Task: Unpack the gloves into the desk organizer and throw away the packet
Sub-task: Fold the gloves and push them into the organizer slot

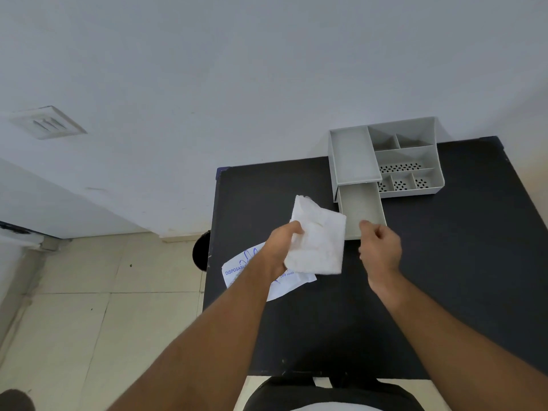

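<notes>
My left hand (280,247) grips a white, flat stack of gloves (318,238) and holds it above the black table, just left of the organizer's pulled-out drawer (360,210). My right hand (379,247) hovers beside the stack with its fingers loosely curled and nothing in it, close to the drawer's front edge. The grey desk organizer (406,157) stands at the table's back, with several compartments, all bare. Under my left forearm on the table's left edge lies the white packet (237,266) with blue print.
The black table (444,277) stands against a white wall. A dark round object (201,252), maybe a bin, shows just past the table's left edge over the tiled floor (103,307). A black chair back (326,393) is at the bottom.
</notes>
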